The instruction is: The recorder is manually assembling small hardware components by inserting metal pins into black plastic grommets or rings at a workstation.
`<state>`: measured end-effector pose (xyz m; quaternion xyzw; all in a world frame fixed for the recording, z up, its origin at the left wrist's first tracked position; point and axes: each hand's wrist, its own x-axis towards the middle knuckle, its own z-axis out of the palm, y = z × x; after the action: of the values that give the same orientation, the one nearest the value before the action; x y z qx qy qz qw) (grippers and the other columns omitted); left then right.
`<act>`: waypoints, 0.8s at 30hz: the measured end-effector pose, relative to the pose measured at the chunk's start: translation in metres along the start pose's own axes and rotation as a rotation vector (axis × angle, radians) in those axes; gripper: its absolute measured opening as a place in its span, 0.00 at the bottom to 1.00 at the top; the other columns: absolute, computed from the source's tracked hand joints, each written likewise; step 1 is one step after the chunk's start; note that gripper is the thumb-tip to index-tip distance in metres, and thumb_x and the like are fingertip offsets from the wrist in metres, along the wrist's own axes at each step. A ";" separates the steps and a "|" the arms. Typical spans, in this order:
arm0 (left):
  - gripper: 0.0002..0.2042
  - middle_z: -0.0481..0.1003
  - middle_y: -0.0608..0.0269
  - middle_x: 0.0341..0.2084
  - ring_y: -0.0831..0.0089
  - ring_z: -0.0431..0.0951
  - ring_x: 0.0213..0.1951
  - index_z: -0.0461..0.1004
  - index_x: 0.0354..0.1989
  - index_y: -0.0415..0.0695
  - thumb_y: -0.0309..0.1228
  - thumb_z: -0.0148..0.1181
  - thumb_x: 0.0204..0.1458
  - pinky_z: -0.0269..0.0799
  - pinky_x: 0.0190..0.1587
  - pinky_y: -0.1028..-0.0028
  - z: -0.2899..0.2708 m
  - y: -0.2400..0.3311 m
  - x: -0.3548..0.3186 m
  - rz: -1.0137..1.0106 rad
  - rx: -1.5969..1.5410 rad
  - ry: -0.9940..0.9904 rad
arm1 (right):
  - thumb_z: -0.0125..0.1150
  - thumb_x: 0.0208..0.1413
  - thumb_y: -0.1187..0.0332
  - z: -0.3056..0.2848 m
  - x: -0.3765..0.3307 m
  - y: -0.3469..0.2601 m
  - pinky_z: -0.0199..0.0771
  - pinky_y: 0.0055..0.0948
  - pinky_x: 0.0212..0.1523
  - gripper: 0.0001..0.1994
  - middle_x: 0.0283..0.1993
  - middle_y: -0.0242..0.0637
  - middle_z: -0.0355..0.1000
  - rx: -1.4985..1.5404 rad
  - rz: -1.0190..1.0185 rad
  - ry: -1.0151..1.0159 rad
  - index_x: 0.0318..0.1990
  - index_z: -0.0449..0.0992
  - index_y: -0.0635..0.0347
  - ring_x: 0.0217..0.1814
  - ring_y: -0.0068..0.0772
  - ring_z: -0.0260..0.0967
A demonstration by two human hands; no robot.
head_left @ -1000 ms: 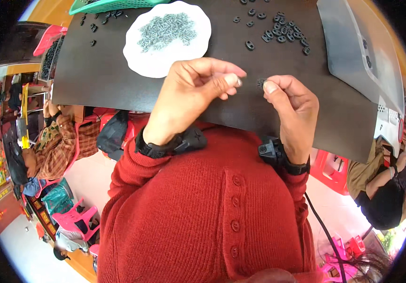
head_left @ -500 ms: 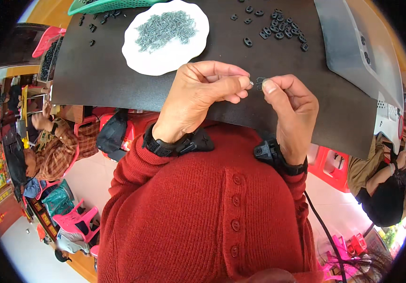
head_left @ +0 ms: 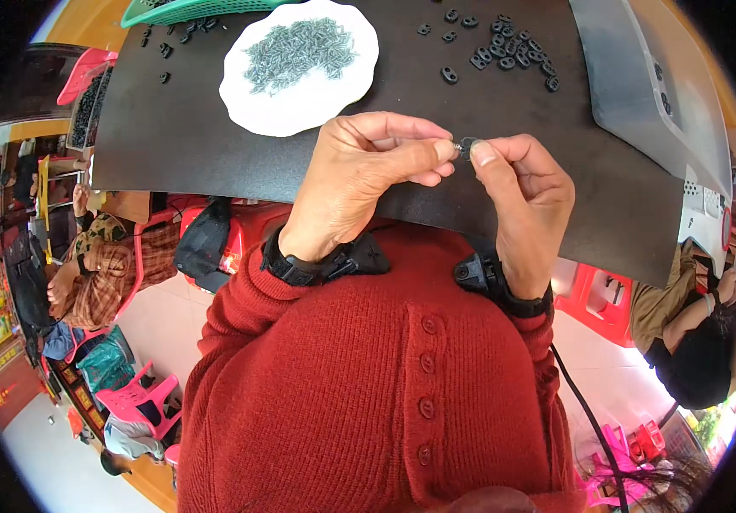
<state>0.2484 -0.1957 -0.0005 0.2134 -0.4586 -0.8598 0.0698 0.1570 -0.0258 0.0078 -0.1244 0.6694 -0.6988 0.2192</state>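
Observation:
My left hand (head_left: pixel 355 171) pinches a small metal spring (head_left: pixel 456 147) between thumb and fingertips. Its end meets a small black plastic cord-lock piece (head_left: pixel 468 145), which my right hand (head_left: pixel 529 197) grips between thumb and forefinger. Fingers partly cover both parts, so how far the spring sits in the piece cannot be made out. Both hands are over the near side of the dark table (head_left: pixel 214 162). Just beyond the left hand, a white scalloped plate (head_left: pixel 278 121) carries a heap of small springs (head_left: pixel 304 51). Farther right lie several loose black cord-lock pieces (head_left: pixel 513 53).
A green basket (head_left: pixel 201 10) stands at the far left, near more small black parts (head_left: pixel 165 51). A translucent plastic bin (head_left: pixel 633 94) occupies the right side. Other people sit at left (head_left: pixel 111 265) and right (head_left: pixel 693 350). Red stools (head_left: pixel 599 308) stand below the table.
My right hand has shifted slightly left, bringing the black cord-lock piece against the spring; the gap between them has closed. The person at left has lowered an arm.

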 end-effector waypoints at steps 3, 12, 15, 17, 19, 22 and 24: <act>0.07 0.87 0.53 0.37 0.70 0.87 0.37 0.86 0.46 0.35 0.21 0.71 0.60 0.84 0.41 0.75 -0.003 -0.011 0.004 0.074 0.059 -0.005 | 0.67 0.66 0.77 0.000 0.000 0.010 0.67 0.17 0.41 0.03 0.35 0.26 0.77 -0.074 -0.090 0.017 0.38 0.82 0.65 0.37 0.12 0.69; 0.09 0.86 0.55 0.38 0.75 0.86 0.38 0.84 0.48 0.32 0.21 0.70 0.61 0.83 0.44 0.77 0.001 -0.042 0.024 0.035 0.092 -0.034 | 0.70 0.63 0.75 -0.031 0.015 0.036 0.70 0.18 0.40 0.04 0.34 0.26 0.79 -0.072 -0.063 -0.029 0.38 0.83 0.66 0.36 0.13 0.69; 0.09 0.86 0.55 0.38 0.75 0.86 0.38 0.84 0.49 0.32 0.21 0.70 0.61 0.83 0.43 0.77 0.010 -0.047 0.028 0.032 0.071 -0.040 | 0.70 0.64 0.74 -0.042 0.018 0.040 0.70 0.18 0.41 0.04 0.35 0.26 0.79 0.003 -0.008 -0.030 0.39 0.83 0.66 0.37 0.13 0.70; 0.09 0.87 0.54 0.38 0.74 0.86 0.37 0.85 0.48 0.34 0.21 0.70 0.60 0.83 0.42 0.76 0.013 -0.053 0.032 0.053 0.069 -0.038 | 0.69 0.64 0.74 -0.048 0.021 0.043 0.69 0.17 0.41 0.04 0.35 0.26 0.79 0.014 -0.016 -0.045 0.39 0.83 0.66 0.38 0.13 0.70; 0.09 0.87 0.54 0.38 0.73 0.87 0.37 0.86 0.47 0.35 0.20 0.71 0.59 0.83 0.40 0.75 0.016 -0.055 0.035 0.071 0.069 -0.038 | 0.69 0.65 0.74 -0.051 0.023 0.045 0.69 0.17 0.42 0.04 0.36 0.26 0.79 0.025 -0.023 -0.056 0.40 0.83 0.66 0.38 0.13 0.70; 0.08 0.87 0.54 0.36 0.73 0.87 0.37 0.86 0.47 0.36 0.19 0.71 0.59 0.83 0.40 0.75 0.018 -0.057 0.036 0.095 0.109 -0.027 | 0.69 0.65 0.74 -0.051 0.026 0.050 0.69 0.18 0.42 0.04 0.36 0.26 0.79 0.010 -0.047 -0.025 0.40 0.83 0.66 0.38 0.13 0.70; 0.08 0.87 0.54 0.34 0.73 0.86 0.36 0.86 0.46 0.35 0.19 0.71 0.58 0.82 0.40 0.75 0.014 -0.058 0.038 0.110 0.070 -0.020 | 0.69 0.65 0.74 -0.048 0.027 0.053 0.70 0.19 0.42 0.04 0.36 0.26 0.79 -0.042 -0.144 -0.046 0.40 0.83 0.66 0.38 0.14 0.70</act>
<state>0.2120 -0.1642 -0.0525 0.1813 -0.5000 -0.8403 0.1049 0.1185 0.0032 -0.0509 -0.1927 0.6681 -0.6955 0.1809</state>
